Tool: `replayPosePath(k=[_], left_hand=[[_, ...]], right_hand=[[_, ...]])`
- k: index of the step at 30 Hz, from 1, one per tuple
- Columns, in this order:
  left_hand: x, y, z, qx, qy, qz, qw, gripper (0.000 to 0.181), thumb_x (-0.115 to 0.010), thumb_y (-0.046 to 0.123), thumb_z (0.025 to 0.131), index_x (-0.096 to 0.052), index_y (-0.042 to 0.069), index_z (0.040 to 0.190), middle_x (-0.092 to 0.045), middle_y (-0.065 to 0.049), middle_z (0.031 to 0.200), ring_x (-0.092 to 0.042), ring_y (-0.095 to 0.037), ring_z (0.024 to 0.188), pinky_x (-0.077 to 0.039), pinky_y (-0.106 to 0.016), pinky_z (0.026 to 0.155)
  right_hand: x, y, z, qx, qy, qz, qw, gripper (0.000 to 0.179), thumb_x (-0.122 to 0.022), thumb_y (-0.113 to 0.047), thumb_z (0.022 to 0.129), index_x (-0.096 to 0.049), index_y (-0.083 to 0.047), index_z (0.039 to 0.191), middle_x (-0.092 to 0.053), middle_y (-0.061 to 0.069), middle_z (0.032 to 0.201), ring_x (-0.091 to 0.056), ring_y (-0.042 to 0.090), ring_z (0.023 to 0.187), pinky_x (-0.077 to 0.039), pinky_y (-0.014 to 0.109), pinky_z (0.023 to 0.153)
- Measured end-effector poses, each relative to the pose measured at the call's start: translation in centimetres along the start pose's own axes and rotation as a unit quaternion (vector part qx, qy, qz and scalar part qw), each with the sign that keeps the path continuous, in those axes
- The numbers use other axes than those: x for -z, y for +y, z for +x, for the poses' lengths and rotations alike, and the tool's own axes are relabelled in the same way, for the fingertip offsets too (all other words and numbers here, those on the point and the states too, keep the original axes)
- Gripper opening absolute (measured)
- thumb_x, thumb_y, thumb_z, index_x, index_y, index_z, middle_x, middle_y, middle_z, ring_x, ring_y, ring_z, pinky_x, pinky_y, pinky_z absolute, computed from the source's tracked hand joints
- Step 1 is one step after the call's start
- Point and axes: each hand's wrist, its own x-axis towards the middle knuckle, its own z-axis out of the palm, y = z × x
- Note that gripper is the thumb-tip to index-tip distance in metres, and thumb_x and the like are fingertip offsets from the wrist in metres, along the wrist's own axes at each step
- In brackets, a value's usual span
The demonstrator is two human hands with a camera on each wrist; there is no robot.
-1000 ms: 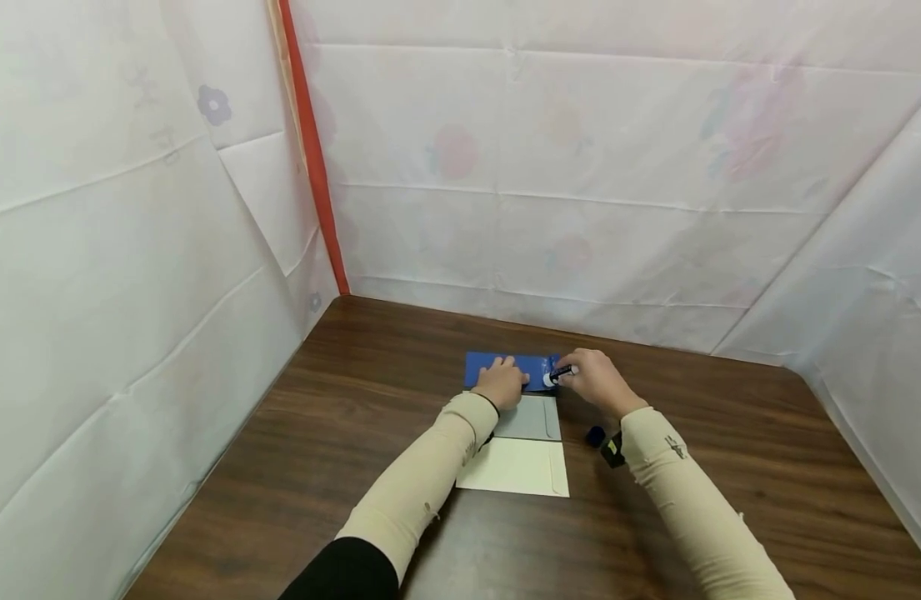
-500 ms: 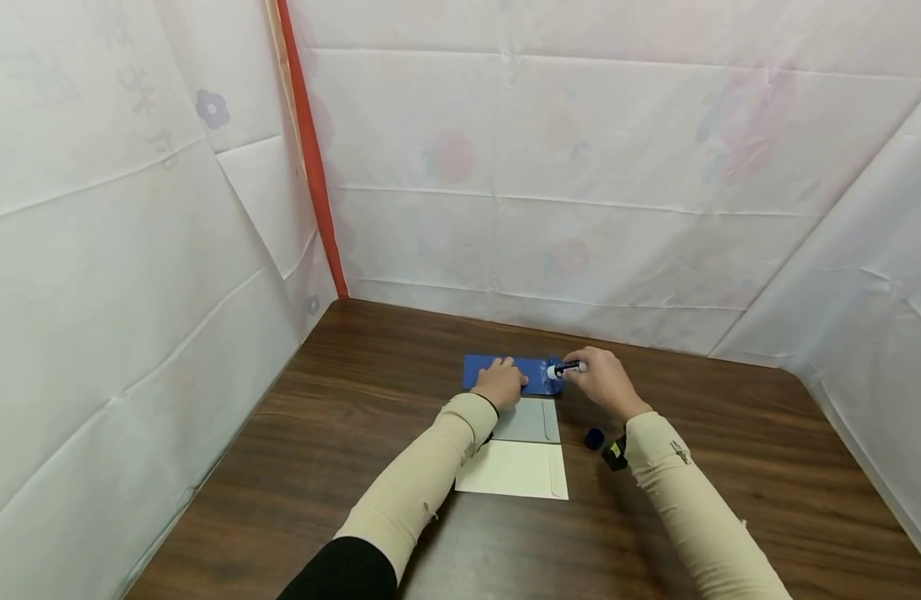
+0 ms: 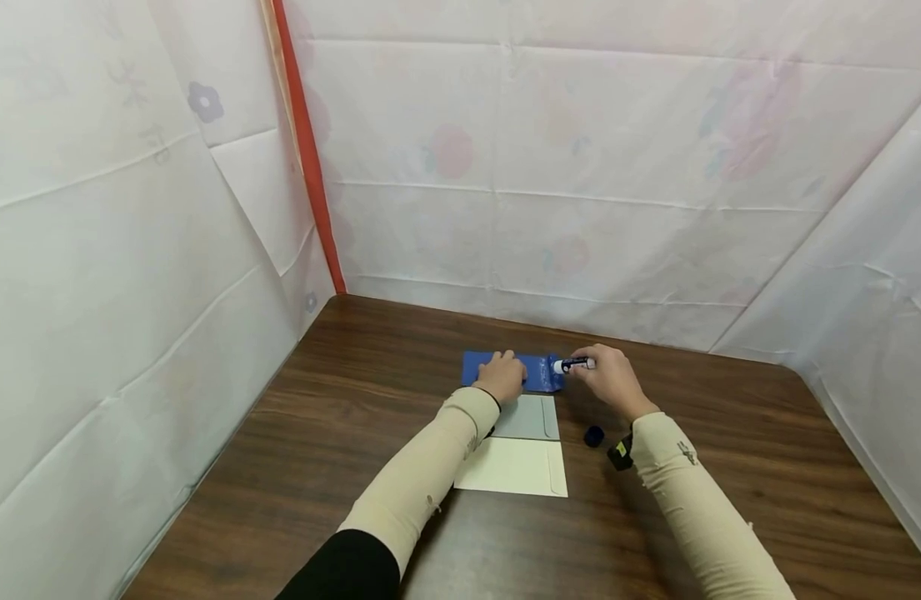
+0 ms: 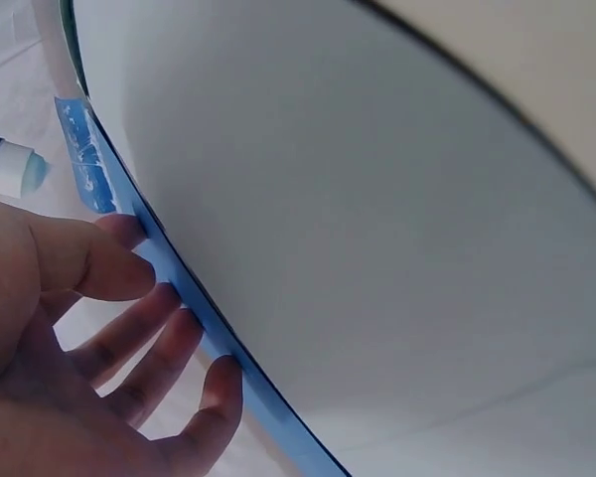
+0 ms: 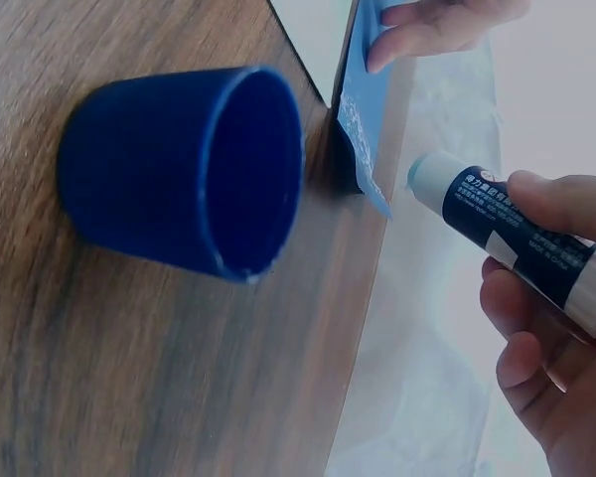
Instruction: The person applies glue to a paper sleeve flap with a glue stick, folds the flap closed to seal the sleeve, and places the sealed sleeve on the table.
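Observation:
A blue envelope lies near the table's back edge, its flap at the right end streaked with white glue. My left hand rests on it, fingertips pressing the paper in the left wrist view. Between thumb and fingers, my right hand holds a glue stick with a dark label. Its uncapped tip points left, close by the glue-streaked flap, which curls up off the table in the right wrist view. The blue cap of the glue stick lies on its side on the table, below the right hand.
Nearer than the blue envelope lie a grey envelope, partly under the left wrist, and a cream envelope. White sheeting walls in the back and both sides of the dark wooden table.
The right hand has shifted the glue stick slightly right and away from the person, toward the flap's outer edge. The left hand stays in nearly the same spot on the envelope.

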Motion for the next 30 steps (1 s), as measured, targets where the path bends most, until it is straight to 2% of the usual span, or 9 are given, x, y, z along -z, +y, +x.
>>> replayPosePath(k=[4, 11, 14, 17, 19, 21, 24, 28, 30], left_hand=[[-0.2, 0.1, 0.5, 0.004, 0.003, 0.002, 1.0000, 0.026, -0.062, 0.019, 0.096, -0.070, 0.023, 0.120, -0.055, -0.005, 0.127, -0.048, -0.024, 0.115, -0.046, -0.051, 0.093], [-0.7, 0.6, 0.4, 0.002, -0.005, 0.011, 0.9999, 0.026, -0.059, 0.020, 0.097, -0.068, 0.022, 0.122, -0.054, -0.008, 0.131, -0.047, -0.028, 0.120, -0.046, -0.054, 0.094], [-0.7, 0.8, 0.3, -0.012, -0.002, 0.005, 0.9999, 0.021, -0.057, 0.017, 0.098, -0.071, 0.014, 0.113, -0.057, -0.009, 0.129, -0.052, -0.027, 0.118, -0.048, -0.048, 0.094], [-0.5, 1.0, 0.4, -0.034, 0.005, 0.000, 0.9994, 0.017, -0.056, 0.014, 0.097, -0.072, 0.007, 0.096, -0.062, -0.011, 0.123, -0.058, -0.026, 0.110, -0.051, -0.039, 0.086], [-0.3, 1.1, 0.5, -0.043, 0.003, 0.005, 0.9991, 0.019, -0.056, 0.015, 0.097, -0.072, 0.005, 0.093, -0.063, -0.012, 0.121, -0.060, -0.026, 0.109, -0.051, -0.035, 0.082], [-0.2, 1.3, 0.4, -0.044, -0.003, 0.014, 0.9989, 0.021, -0.055, 0.017, 0.098, -0.072, 0.004, 0.097, -0.063, -0.012, 0.122, -0.059, -0.026, 0.111, -0.051, -0.035, 0.082], [-0.2, 1.6, 0.2, -0.038, -0.008, 0.031, 0.9988, 0.027, -0.055, 0.024, 0.099, -0.070, 0.005, 0.112, -0.061, -0.011, 0.126, -0.057, -0.026, 0.116, -0.052, -0.037, 0.088], [-0.3, 2.1, 0.0, -0.022, -0.004, 0.043, 0.9988, 0.041, -0.056, 0.034, 0.099, -0.061, 0.006, 0.128, -0.058, -0.011, 0.130, -0.055, -0.026, 0.121, -0.052, -0.040, 0.094], [-0.5, 2.4, 0.1, -0.013, -0.002, 0.044, 0.9989, 0.046, -0.056, 0.038, 0.098, -0.059, 0.008, 0.132, -0.057, -0.011, 0.132, -0.054, -0.026, 0.122, -0.051, -0.042, 0.095]], right_hand=[[0.2, 0.1, 0.1, -0.001, 0.005, -0.002, 1.0000, 0.020, -0.072, -0.014, 0.087, -0.073, -0.004, 0.105, -0.069, 0.017, 0.102, -0.061, 0.025, 0.083, -0.045, 0.040, 0.069], [0.2, 0.5, -0.3, -0.013, -0.007, -0.002, 0.9999, 0.021, -0.073, -0.016, 0.087, -0.073, -0.004, 0.104, -0.069, 0.016, 0.099, -0.054, 0.020, 0.074, -0.040, 0.033, 0.064], [0.3, 0.7, -0.3, -0.013, -0.007, -0.001, 0.9999, 0.021, -0.073, -0.015, 0.087, -0.073, -0.004, 0.105, -0.069, 0.016, 0.099, -0.054, 0.020, 0.074, -0.040, 0.033, 0.064], [0.5, 0.7, -0.1, -0.011, -0.004, -0.002, 0.9999, 0.021, -0.072, -0.015, 0.087, -0.073, -0.003, 0.105, -0.070, 0.017, 0.101, -0.056, 0.023, 0.077, -0.042, 0.037, 0.067], [0.6, 0.7, 0.0, -0.009, -0.003, -0.005, 0.9999, 0.021, -0.072, -0.015, 0.087, -0.073, -0.003, 0.105, -0.070, 0.018, 0.102, -0.059, 0.026, 0.082, -0.045, 0.041, 0.070], [0.8, 0.7, 0.0, -0.008, -0.003, -0.007, 0.9999, 0.021, -0.072, -0.015, 0.087, -0.073, -0.003, 0.105, -0.070, 0.019, 0.104, -0.061, 0.029, 0.087, -0.047, 0.044, 0.073], [0.9, 0.7, -0.1, -0.011, -0.005, -0.007, 0.9999, 0.022, -0.072, -0.015, 0.087, -0.073, -0.002, 0.105, -0.069, 0.020, 0.106, -0.063, 0.031, 0.090, -0.048, 0.047, 0.076], [0.9, 0.9, -0.3, -0.021, -0.006, -0.004, 0.9998, 0.023, -0.072, -0.016, 0.087, -0.073, -0.003, 0.105, -0.069, 0.020, 0.106, -0.062, 0.029, 0.087, -0.047, 0.045, 0.074], [0.9, 1.1, -0.4, -0.024, -0.006, -0.006, 0.9997, 0.023, -0.072, -0.016, 0.087, -0.072, -0.003, 0.106, -0.069, 0.020, 0.106, -0.060, 0.026, 0.084, -0.046, 0.043, 0.072]])
